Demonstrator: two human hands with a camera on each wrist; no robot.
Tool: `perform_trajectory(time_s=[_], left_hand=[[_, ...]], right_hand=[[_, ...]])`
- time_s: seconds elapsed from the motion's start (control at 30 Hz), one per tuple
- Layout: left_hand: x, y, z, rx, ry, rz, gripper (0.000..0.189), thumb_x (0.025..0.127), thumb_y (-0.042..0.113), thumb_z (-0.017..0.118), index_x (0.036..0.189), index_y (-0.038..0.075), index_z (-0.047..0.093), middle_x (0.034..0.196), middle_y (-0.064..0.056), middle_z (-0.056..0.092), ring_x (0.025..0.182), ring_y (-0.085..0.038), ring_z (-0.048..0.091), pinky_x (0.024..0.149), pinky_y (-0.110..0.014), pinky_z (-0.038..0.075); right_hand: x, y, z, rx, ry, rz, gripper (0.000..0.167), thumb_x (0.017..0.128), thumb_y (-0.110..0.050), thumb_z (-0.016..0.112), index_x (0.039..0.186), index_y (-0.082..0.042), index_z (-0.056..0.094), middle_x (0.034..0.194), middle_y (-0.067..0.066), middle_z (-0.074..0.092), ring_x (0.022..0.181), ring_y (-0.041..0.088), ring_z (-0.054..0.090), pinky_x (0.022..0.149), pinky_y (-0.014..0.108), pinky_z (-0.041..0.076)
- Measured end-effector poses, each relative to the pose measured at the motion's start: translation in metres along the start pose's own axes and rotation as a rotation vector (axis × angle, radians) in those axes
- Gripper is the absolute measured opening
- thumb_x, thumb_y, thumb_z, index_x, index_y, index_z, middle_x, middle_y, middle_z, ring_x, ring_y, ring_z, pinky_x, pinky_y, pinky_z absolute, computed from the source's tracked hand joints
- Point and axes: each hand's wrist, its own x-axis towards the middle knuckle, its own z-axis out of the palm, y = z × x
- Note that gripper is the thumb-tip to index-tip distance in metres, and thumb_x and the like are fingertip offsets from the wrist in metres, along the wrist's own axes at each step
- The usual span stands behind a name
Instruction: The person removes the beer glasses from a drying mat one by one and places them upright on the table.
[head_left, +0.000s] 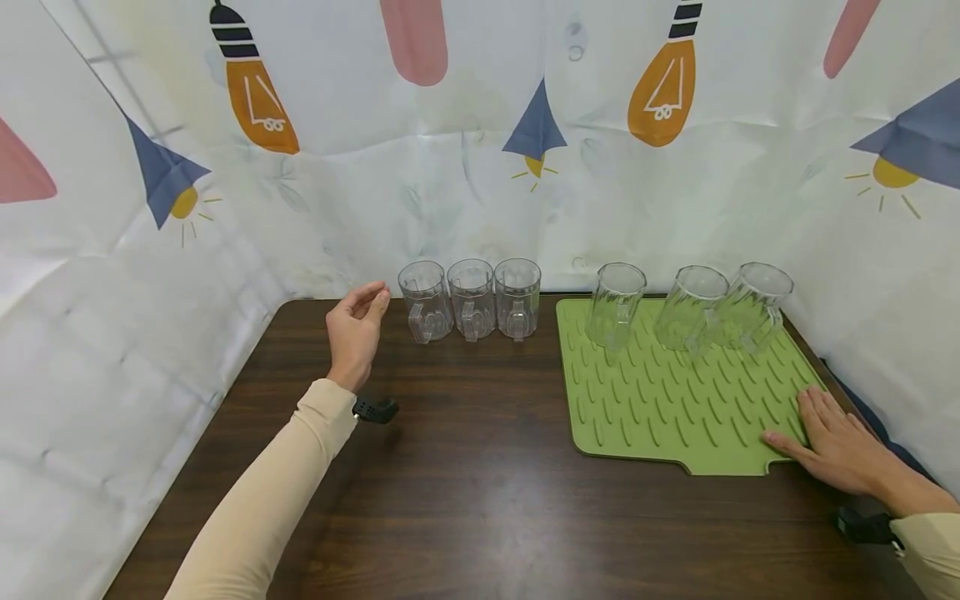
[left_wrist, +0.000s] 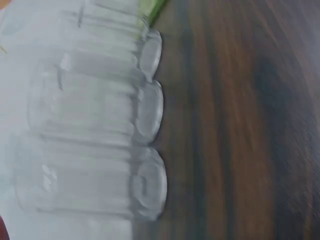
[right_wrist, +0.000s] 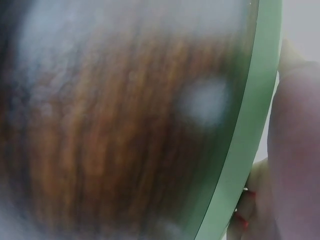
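Three clear glass mugs stand upright side by side at the back of the table: a left one (head_left: 431, 304), a middle one (head_left: 472, 302) and a right one (head_left: 517, 296). Just left of them my left hand (head_left: 355, 333) is raised, fingers bent loosely towards the thumb and holding nothing. The left wrist view shows the near mug (left_wrist: 90, 182) sideways. Three more glass mugs (head_left: 617, 304) stand on a green ridged drying mat (head_left: 637, 408). My right hand (head_left: 843, 442) rests on the mat's front right corner, fingers stretched out; the right wrist view has the mat's edge (right_wrist: 245, 130) beside the fingers.
The dark wooden table (head_left: 480, 500) spreads in front of the mugs and mat. A white patterned cloth (head_left: 337, 208) hangs behind the table and along its sides, close behind the mugs.
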Motion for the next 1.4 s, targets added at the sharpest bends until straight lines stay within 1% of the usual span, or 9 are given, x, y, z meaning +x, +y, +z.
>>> perform_trajectory(time_s=[0.2,0.37,0.5,0.63,0.73,0.9,1.23,1.33,1.4], left_hand=[[0.001,0.019,0.013,-0.042,-0.025,0.035,0.035,0.101,0.027,0.069,0.13,0.007,0.07,0.12,0.0,0.072,0.11,0.001,0.068,0.1,-0.016,0.055],[0.0,0.036,0.028,-0.091,-0.071,0.073,0.037,0.101,0.021,0.069,0.132,0.0,0.067,0.118,0.001,0.071,0.109,0.0,0.069,0.1,-0.017,0.055],[-0.001,0.047,0.042,-0.107,-0.111,0.119,0.033,0.101,0.017,0.068,0.13,0.0,0.067,0.118,-0.002,0.071,0.107,-0.001,0.069,0.098,-0.017,0.056],[-0.003,0.055,0.057,-0.105,-0.155,0.156,0.033,0.101,0.016,0.068,0.13,0.0,0.067,0.122,-0.012,0.071,0.108,-0.001,0.069,0.097,-0.018,0.057],[-0.005,0.061,0.067,-0.108,-0.19,0.17,0.035,0.101,0.016,0.068,0.131,-0.003,0.066,0.126,-0.019,0.07,0.108,0.0,0.069,0.097,-0.018,0.057],[-0.008,0.071,0.085,-0.128,-0.233,0.174,0.033,0.101,0.014,0.068,0.129,-0.004,0.066,0.128,-0.027,0.068,0.105,0.001,0.069,0.096,-0.018,0.058],[-0.017,0.084,0.122,-0.134,-0.302,0.17,0.031,0.101,0.012,0.068,0.128,-0.003,0.067,0.129,-0.025,0.069,0.103,0.004,0.068,0.094,-0.018,0.058],[-0.021,0.087,0.134,-0.16,-0.331,0.171,0.03,0.101,0.01,0.067,0.128,-0.003,0.067,0.129,-0.026,0.069,0.104,0.003,0.068,0.096,-0.02,0.058],[-0.024,0.089,0.142,-0.177,-0.358,0.165,0.031,0.101,0.009,0.067,0.129,-0.005,0.066,0.13,-0.027,0.068,0.107,0.0,0.069,0.098,-0.022,0.058]], right_hand=[[0.0,-0.001,-0.001,0.003,-0.004,0.0,0.104,0.107,-0.057,0.044,0.156,0.02,-0.006,0.159,0.048,-0.015,0.149,0.063,-0.018,0.112,0.085,0.0],[0.0,-0.001,-0.002,0.003,-0.001,-0.001,0.105,0.107,-0.057,0.045,0.156,0.02,-0.006,0.159,0.048,-0.014,0.149,0.063,-0.017,0.112,0.085,0.002],[-0.001,-0.001,-0.001,0.011,-0.007,0.004,0.106,0.106,-0.058,0.045,0.156,0.019,-0.006,0.159,0.048,-0.014,0.149,0.064,-0.016,0.113,0.085,0.002],[0.0,-0.002,-0.002,0.015,-0.009,0.005,0.106,0.106,-0.059,0.045,0.156,0.019,-0.006,0.159,0.048,-0.014,0.149,0.063,-0.016,0.113,0.085,0.001],[0.0,-0.004,-0.004,0.013,-0.006,0.005,0.106,0.106,-0.059,0.045,0.156,0.019,-0.005,0.159,0.048,-0.013,0.149,0.063,-0.015,0.113,0.085,0.002],[0.0,-0.006,-0.005,0.011,-0.002,0.003,0.105,0.106,-0.058,0.046,0.156,0.02,-0.004,0.16,0.048,-0.012,0.15,0.063,-0.014,0.114,0.084,0.003],[-0.002,-0.005,-0.004,0.004,0.005,0.001,0.105,0.106,-0.058,0.046,0.156,0.021,-0.002,0.16,0.048,-0.01,0.15,0.064,-0.012,0.114,0.084,0.004],[-0.002,-0.003,-0.002,0.008,0.009,-0.002,0.105,0.106,-0.058,0.046,0.156,0.02,-0.002,0.16,0.048,-0.01,0.15,0.064,-0.012,0.114,0.084,0.005],[-0.001,-0.002,0.0,0.011,0.012,-0.006,0.105,0.106,-0.058,0.047,0.156,0.021,-0.002,0.16,0.048,-0.009,0.15,0.064,-0.011,0.115,0.084,0.005]])
